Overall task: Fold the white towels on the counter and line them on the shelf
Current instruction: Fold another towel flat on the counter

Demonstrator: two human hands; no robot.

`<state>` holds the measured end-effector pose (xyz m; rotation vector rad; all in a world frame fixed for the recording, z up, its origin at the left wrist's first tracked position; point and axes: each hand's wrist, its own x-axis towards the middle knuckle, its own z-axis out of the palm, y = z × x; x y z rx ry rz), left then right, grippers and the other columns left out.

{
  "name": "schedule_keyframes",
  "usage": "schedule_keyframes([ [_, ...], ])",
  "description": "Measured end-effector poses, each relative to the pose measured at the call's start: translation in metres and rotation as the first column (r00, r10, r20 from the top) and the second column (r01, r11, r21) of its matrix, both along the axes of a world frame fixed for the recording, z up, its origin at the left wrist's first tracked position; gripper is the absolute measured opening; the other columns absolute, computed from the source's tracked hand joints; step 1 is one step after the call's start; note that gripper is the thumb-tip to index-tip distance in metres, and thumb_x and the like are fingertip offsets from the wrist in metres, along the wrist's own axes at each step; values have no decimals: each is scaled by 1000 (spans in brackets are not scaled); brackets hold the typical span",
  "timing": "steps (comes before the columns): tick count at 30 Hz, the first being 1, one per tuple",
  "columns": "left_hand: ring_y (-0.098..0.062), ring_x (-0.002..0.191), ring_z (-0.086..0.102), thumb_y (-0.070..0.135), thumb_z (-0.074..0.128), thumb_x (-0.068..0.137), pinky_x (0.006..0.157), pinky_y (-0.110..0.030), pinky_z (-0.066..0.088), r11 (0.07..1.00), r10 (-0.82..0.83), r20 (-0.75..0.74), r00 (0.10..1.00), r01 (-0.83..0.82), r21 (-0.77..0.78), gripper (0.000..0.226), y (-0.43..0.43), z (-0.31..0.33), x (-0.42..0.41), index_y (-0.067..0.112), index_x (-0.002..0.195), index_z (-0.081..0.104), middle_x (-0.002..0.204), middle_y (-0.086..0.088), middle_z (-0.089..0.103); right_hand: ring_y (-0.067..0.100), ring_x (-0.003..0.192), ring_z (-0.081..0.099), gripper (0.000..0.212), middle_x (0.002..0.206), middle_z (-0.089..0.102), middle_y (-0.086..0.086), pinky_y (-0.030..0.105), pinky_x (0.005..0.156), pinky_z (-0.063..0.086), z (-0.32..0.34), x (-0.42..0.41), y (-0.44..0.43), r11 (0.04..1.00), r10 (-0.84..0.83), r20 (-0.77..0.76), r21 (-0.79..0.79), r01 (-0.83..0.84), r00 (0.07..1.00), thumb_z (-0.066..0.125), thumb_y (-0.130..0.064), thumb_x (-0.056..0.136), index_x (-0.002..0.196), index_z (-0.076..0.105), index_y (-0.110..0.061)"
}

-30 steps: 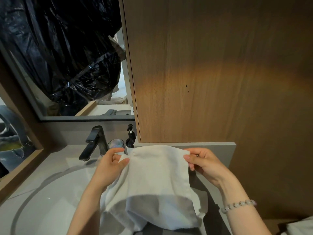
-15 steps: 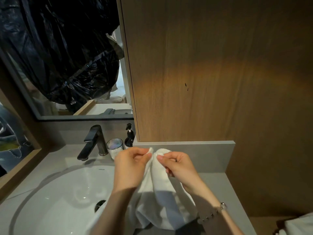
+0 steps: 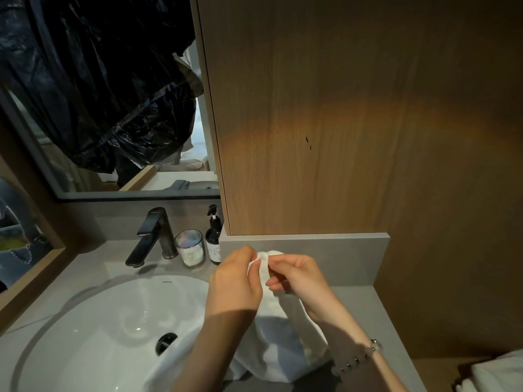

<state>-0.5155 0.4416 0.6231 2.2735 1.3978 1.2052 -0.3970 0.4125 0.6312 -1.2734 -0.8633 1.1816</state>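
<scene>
While we are pinching the top corners of the white towel (image 3: 283,335) together, our left hand (image 3: 235,281) and right hand (image 3: 300,281) are meeting almost fingertip to fingertip. Each is clamping its corner between thumb and forefinger, and the other fingers of the right hand are curling under. Below the grip, the towel is hanging doubled between our forearms, and its lower part is bunching on the grey counter (image 3: 382,321) under our wrists. A beaded bracelet (image 3: 365,355) is sitting on the right wrist, just below and to the right of the grip.

Directly behind the grip, a grey ledge (image 3: 339,250) is running along the foot of a tall wooden panel (image 3: 339,123). To the left of the grip and a little beyond it, a dark pump bottle (image 3: 214,236), a glass tumbler (image 3: 190,247) and a black faucet (image 3: 154,236) are standing in a row. Below them, to the lower left of our hands, the white basin (image 3: 113,321) is lying open. Above the faucet, well up and left of the grip, a mirror (image 3: 85,179) is showing crumpled black plastic sheeting (image 3: 99,80). Far down to the right of the grip, another white towel (image 3: 498,372) is peeking in at the corner.
</scene>
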Motion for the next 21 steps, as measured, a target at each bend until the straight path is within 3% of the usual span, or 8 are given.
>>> schedule_keyframes([
  [4, -11, 68, 59, 19, 56, 82, 60, -11, 35, 1000, 13, 87, 996, -13, -2, 14, -4, -11, 3, 14, 80, 69, 72, 4, 68, 5, 42, 53, 32, 57, 56, 6, 13, 46, 44, 2, 3, -1, 1000, -4, -22, -12, 3, 1000, 54, -10, 93, 63, 63, -9],
  [6, -14, 77, 67, 23, 54, 85, 68, -17, 42, 998, 44, 89, 995, -39, -50, 22, -10, -12, 6, 18, 93, 74, 85, 3, 73, 4, 42, 53, 32, 56, 56, 5, 13, 45, 43, 1, 5, -1, 1000, -21, -28, -15, 21, 999, 56, -12, 92, 61, 63, -11],
  [10, -12, 100, 65, 34, 43, 80, 82, -13, 39, 994, 22, 111, 994, -10, -110, 43, -20, -12, 16, 22, 112, 70, 111, 5, 70, 5, 46, 55, 25, 55, 60, 2, 16, 51, 44, -1, 12, -1, 998, -48, 4, -27, 48, 999, 61, -20, 90, 66, 68, -15],
  [13, -1, 102, 58, 28, 45, 80, 89, -5, 33, 993, -76, 135, 988, 87, -76, 41, -18, -13, 19, 17, 111, 71, 111, 3, 69, 5, 48, 55, 18, 52, 61, -1, 16, 55, 45, -2, 18, -1, 998, -63, 25, -2, 63, 998, 65, -23, 87, 73, 70, -13],
  [17, 13, 103, 49, 19, 37, 75, 89, 4, 27, 931, -222, 257, 941, 282, -230, 52, -15, -10, 17, 19, 117, 66, 114, 20, 55, 5, 46, 51, 15, 50, 57, -2, 18, 58, 44, -8, 23, 1, 994, -110, 39, 14, 109, 993, 64, -18, 87, 76, 70, -10],
  [21, 18, 106, 44, 23, 37, 75, 89, 6, 24, 861, -289, 284, 914, 378, -341, 51, -10, -10, 11, 20, 117, 66, 117, 19, 55, 7, 48, 48, 16, 50, 54, -1, 19, 60, 43, -13, 27, 2, 993, -120, 63, 23, 118, 991, 58, -14, 91, 78, 69, -15],
])
